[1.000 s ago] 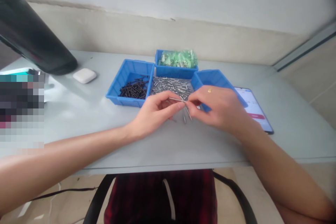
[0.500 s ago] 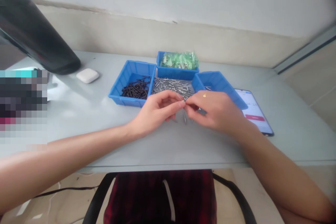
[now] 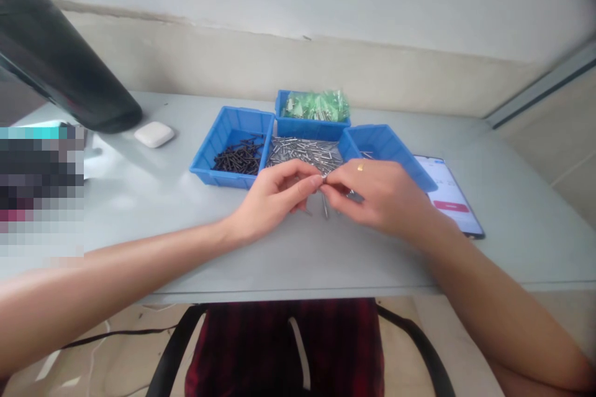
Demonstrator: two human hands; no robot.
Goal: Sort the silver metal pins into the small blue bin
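My left hand (image 3: 286,191) is closed in a pinch, thumb against forefinger. Its fingertips meet those of my right hand (image 3: 372,192), which is also pinched and wears a gold ring. A tiny shiny bit shows where the fingertips join, too small to name. Just behind the hands lies a heap of thin silver metal pins (image 3: 305,150). A few loose pins (image 3: 325,206) poke out below the fingers. Left of the heap, a blue bin (image 3: 205,158) holds dark screw-like pieces (image 3: 239,157).
Behind the heap a blue bin (image 3: 311,130) holds a green plastic bag (image 3: 321,105) of metal parts. Another blue bin (image 3: 391,142) stands at right, beside a phone (image 3: 459,211). A white case (image 3: 154,134) and a large dark bottle (image 3: 60,56) are at left.
Both hands keep their pinch at nearly the same spot, with only slight fingertip movement. The whole view has shifted a little.
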